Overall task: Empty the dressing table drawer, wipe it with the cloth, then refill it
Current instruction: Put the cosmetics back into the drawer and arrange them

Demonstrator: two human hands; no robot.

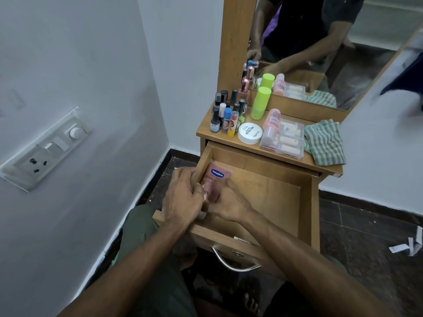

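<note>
I see both hands, left hand [183, 197] and right hand [229, 205], fingers curled, gripping the pink Vaseline tube [214, 181] inside the open drawer [274, 191].

Single view, head-worn, wide-angle. Aimed forward and steeply down from above the open drawer [263, 193], which is seen at close range. Tabletop [270, 154] and mirror [320, 49] are framed above; wall at left; floor at the edges.

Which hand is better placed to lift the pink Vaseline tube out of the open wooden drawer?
Probably the right hand: its fingers already lie on the pink Vaseline tube inside the wooden drawer. The left hand curls over the drawer's left wall, holding something small and unclear.
</note>
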